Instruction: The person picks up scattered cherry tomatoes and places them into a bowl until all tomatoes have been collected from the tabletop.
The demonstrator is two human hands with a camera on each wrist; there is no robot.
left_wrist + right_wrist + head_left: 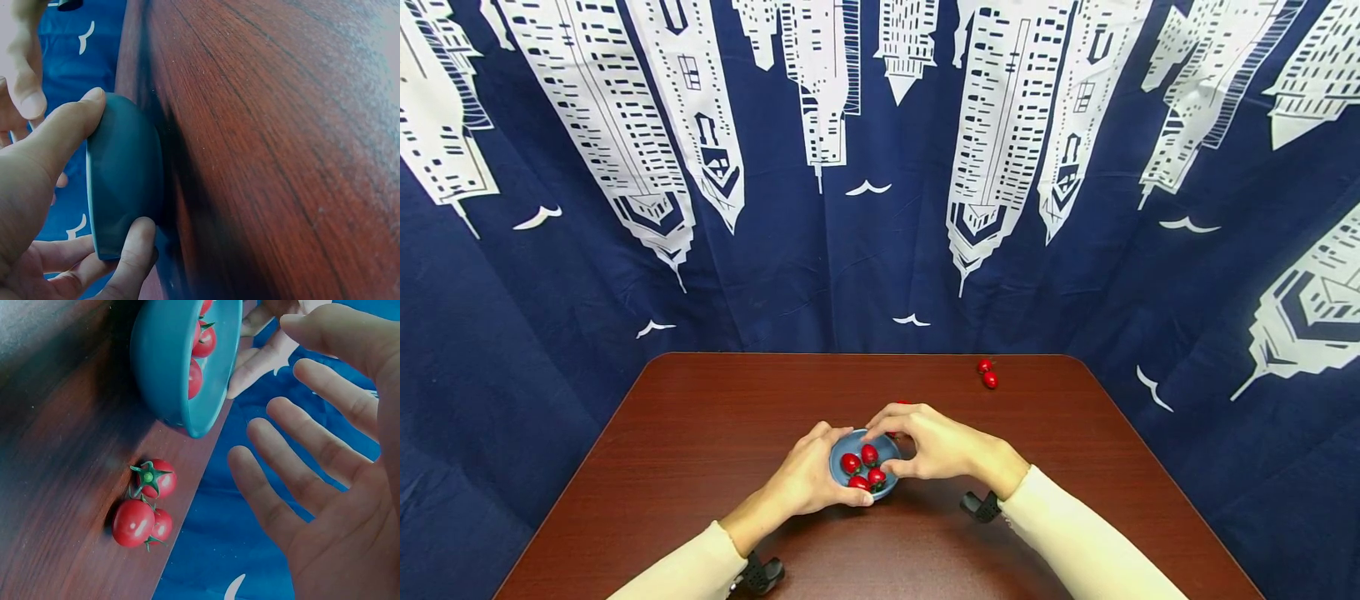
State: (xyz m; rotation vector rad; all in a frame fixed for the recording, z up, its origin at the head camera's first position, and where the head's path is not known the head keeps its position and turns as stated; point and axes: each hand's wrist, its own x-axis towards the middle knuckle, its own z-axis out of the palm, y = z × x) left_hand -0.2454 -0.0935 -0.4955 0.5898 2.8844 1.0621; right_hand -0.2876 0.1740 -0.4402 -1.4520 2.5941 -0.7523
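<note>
Left hand (811, 477): fingers and thumb curled round opposite sides of blue bowl (159, 369), just above or on counter (737, 400); base contact hard to make out. Right hand (943, 446): fingers spread, gently bent, grasp empty, poised at right side of bowl. Inside bowl: four red tomatoes (851, 463) visible from head; contents hidden by wall in left wrist view. Near bowl: loose tomatoes (133, 523), partly hidden behind right hand from head. Sleeves (1067, 533): cut off at lower edge.
</note>
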